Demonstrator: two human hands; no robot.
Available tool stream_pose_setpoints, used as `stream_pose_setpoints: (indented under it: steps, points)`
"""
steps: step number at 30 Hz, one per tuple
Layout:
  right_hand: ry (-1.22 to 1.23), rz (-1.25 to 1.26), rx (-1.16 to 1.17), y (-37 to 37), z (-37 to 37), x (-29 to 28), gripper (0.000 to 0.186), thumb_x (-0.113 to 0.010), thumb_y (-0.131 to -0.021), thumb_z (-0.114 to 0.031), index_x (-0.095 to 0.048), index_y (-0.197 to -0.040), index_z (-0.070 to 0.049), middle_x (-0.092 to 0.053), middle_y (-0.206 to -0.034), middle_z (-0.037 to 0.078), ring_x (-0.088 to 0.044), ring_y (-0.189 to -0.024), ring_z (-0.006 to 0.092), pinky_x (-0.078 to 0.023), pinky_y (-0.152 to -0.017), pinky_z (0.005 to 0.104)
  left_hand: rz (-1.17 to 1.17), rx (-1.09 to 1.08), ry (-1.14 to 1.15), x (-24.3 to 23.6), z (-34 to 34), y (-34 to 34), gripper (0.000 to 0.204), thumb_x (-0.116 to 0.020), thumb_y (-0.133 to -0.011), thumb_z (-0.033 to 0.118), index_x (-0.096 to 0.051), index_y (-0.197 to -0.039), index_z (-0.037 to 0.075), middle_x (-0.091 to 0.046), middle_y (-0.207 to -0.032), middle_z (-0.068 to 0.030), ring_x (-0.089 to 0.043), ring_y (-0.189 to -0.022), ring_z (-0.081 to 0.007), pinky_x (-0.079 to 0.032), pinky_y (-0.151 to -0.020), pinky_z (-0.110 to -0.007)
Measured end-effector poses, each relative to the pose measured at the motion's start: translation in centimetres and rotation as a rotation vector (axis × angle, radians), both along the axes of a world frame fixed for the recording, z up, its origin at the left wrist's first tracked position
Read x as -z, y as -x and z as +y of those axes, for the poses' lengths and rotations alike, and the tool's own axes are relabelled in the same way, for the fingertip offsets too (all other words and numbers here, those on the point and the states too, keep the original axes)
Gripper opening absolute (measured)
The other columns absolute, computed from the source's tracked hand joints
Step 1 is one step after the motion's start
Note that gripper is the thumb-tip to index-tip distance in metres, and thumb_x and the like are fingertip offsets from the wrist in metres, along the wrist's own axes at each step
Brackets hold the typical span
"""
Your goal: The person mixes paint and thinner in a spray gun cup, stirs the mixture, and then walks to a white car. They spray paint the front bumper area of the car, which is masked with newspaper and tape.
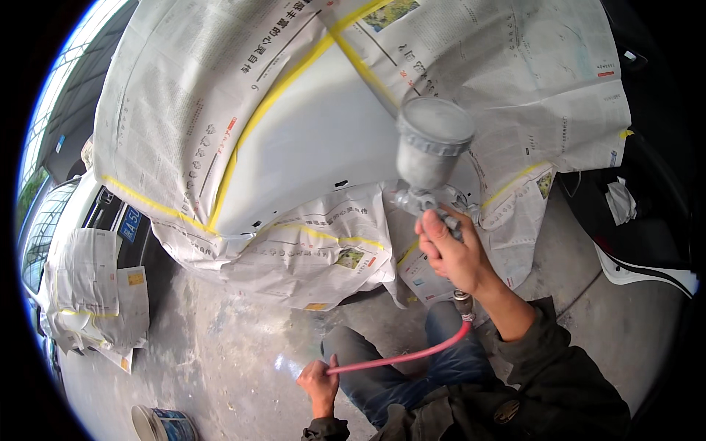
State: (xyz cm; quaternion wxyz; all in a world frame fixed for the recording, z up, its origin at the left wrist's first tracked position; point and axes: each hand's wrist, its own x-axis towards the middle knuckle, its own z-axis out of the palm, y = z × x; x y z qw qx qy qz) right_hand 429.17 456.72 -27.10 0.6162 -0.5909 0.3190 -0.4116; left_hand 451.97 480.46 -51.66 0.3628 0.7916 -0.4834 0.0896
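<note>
dark jacket sleeve nearest the lens. right hand, fingers wrapped around the grip of one grey spray gun, cup above the knuckles. left hand, fingers closed on one red hose running up to the gun's base. beyond the fingertips: one bare white panel, edged with yellow tape and newspaper sheets. one paint tin left of the left hand. blue plate on a second masked car, far left.

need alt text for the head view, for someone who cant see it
A person's right hand holds a spray gun with a grey cup up to a bare white car panel masked with newspaper and yellow tape. The left hand holds the gun's red hose above the concrete floor.
</note>
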Motion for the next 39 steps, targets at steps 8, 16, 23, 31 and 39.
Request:
stream_pose_setpoints:
  steps: [8,16,23,31,39]
  points:
    - [0.177,0.107,-0.234,-5.5,0.7,-1.1,0.051,-0.051,-0.094,-0.054,-0.057,-0.089,-0.003,-0.049,-0.066,-0.002,-0.042,-0.061,0.0079,-0.037,-0.057,0.0257,0.049,-0.059,0.039,1.1,1.3,-1.6,0.041,-0.080,-0.072,0.018,-0.045,-0.052,0.006,-0.049,-0.049,-0.0115,-0.049,-0.044,-0.0308,-0.038,-0.045,-0.039]
    - [0.000,-0.025,-0.136,-3.8,0.2,-1.9,0.048,-0.050,-0.095,-0.055,-0.048,-0.083,-0.008,-0.037,-0.059,-0.006,-0.032,-0.047,0.0027,-0.025,-0.042,0.0215,0.053,-0.038,0.036,0.3,0.4,-1.9,0.039,-0.080,-0.071,0.018,-0.047,-0.054,0.006,-0.050,-0.050,-0.0107,-0.050,-0.045,-0.0302,-0.038,-0.045,-0.039]
    - [-0.054,-0.042,0.115,0.1,0.1,-1.4,0.045,-0.050,-0.096,-0.052,-0.049,-0.086,-0.008,-0.038,-0.059,-0.005,-0.033,-0.044,0.0026,-0.025,-0.038,0.0208,0.083,0.036,0.021,0.4,-1.4,-1.8,0.039,-0.080,-0.071,0.021,-0.048,-0.053,0.007,-0.050,-0.050,-0.0100,-0.050,-0.045,-0.0305,-0.037,-0.045,-0.039]
    - [-0.011,-0.159,0.308,3.3,0.5,-1.4,0.056,-0.044,-0.097,-0.055,-0.053,-0.103,0.000,-0.057,-0.079,0.006,-0.034,-0.040,0.0049,-0.025,-0.037,0.0219,0.033,0.040,0.038,0.9,-2.2,-2.6,0.040,-0.080,-0.072,0.023,-0.049,-0.052,0.006,-0.051,-0.051,-0.0121,-0.050,-0.045,-0.0319,-0.037,-0.044,-0.040]
    - [-0.011,-0.108,0.166,2.0,0.0,-2.7,0.059,-0.046,-0.094,-0.059,-0.054,-0.100,-0.001,-0.056,-0.077,0.005,-0.037,-0.041,0.0042,-0.027,-0.037,0.0217,0.133,0.038,0.035,0.1,-2.0,-2.1,0.038,-0.081,-0.071,0.017,-0.050,-0.052,0.004,-0.051,-0.050,-0.0132,-0.049,-0.044,-0.0318,-0.038,-0.044,-0.039]
